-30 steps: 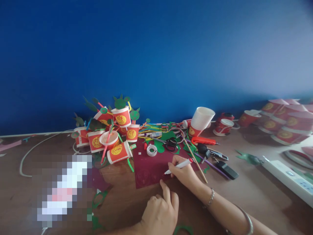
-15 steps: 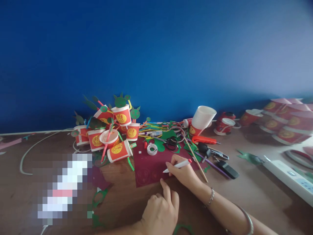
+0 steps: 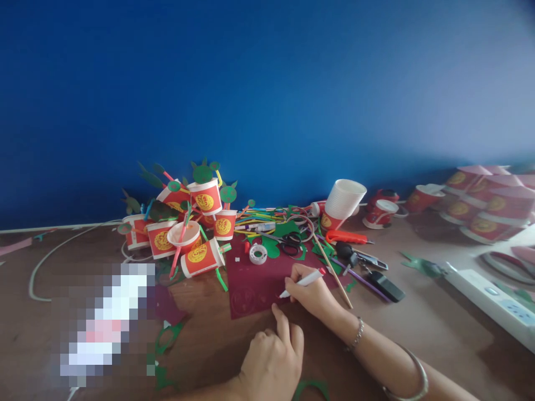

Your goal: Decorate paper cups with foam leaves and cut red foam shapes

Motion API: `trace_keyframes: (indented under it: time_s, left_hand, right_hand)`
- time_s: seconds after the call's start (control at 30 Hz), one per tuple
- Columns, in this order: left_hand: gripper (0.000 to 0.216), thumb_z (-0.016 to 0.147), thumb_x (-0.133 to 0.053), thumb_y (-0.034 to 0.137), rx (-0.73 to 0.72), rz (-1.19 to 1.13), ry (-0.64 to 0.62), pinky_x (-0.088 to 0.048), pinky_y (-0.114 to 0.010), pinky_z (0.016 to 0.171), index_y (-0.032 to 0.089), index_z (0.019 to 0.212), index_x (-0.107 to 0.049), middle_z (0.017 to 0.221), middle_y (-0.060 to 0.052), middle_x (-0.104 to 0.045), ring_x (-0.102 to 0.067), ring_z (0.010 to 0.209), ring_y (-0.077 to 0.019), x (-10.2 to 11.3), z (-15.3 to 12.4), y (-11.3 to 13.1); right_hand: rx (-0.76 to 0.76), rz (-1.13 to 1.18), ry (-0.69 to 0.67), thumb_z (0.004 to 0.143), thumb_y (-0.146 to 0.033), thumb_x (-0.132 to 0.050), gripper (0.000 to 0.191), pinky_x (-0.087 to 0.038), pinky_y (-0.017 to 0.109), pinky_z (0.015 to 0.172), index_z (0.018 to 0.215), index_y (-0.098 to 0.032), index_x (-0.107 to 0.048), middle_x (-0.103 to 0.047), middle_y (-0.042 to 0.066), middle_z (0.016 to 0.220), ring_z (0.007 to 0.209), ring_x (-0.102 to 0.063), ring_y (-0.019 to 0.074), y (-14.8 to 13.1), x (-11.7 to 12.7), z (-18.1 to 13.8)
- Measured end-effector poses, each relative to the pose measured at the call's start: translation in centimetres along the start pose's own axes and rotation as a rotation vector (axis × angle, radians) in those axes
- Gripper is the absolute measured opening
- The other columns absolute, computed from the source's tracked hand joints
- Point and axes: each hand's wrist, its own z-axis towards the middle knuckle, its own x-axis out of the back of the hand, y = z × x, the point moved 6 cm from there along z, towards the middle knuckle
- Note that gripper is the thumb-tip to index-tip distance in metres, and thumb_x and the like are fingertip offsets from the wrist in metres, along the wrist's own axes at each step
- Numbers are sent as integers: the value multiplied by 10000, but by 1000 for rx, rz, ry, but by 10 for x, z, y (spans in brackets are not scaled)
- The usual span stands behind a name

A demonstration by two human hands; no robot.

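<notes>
A white marker (image 3: pixel 304 280) with a red end is gripped by my right hand (image 3: pixel 312 292), its tip down on a sheet of dark red paper (image 3: pixel 246 278). Faint round outlines show on the paper's lower left part. The index finger of my left hand (image 3: pixel 273 356) reaches out to the paper's front edge near the marker tip, while its other fingers are partly curled and hold nothing. On the paper's far part lie a white tape roll (image 3: pixel 258 254), black scissors (image 3: pixel 291 243) and green paper pieces (image 3: pixel 272 248).
Decorated red paper cups (image 3: pixel 204 197) cluster at the left, and a cup stack (image 3: pixel 343 203) stands behind. An orange cutter (image 3: pixel 346 237), keys with a black fob (image 3: pixel 383 285) and a wooden stick (image 3: pixel 334 273) lie to the right, beyond them a power strip (image 3: pixel 485 298). A blue wall (image 3: pixel 251 100) closes the back.
The view has shifted slightly, so most things sit a little further left. The marker tip has moved a little on the paper; both hands keep nearly the same pose.
</notes>
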Motion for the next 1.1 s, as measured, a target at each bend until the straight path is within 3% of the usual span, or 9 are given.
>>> trace_keyframes:
  time_s: [0.4,0.7,1.1]
  left_hand:
    - [200,807,-478,164,0,-7,1,-475,-230,373,80,957,-581,1023,-254,-642,-594,431,-141,-1,0,0]
    - [196,818,-472,154,-3,5,-68,-478,-217,401,81,978,-560,1091,-274,-606,-608,463,-130,-3,-1,1]
    - [188,807,-482,150,22,6,-7,-476,-214,403,82,958,-571,1069,-260,-623,-600,454,-124,-1,-2,1]
  right_hand:
    - [8,18,13,738,-226,-520,238,-333,190,412,540,-212,-389,-537,-40,422,405,-475,98,2,1,0]
    - [17,3,51,724,-223,-508,233,-332,187,407,526,-210,-387,-526,-40,415,398,-466,93,3,3,2]
    - [-13,8,21,670,-162,-499,206,-296,173,370,510,-210,-379,-488,-53,388,366,-439,83,0,2,0]
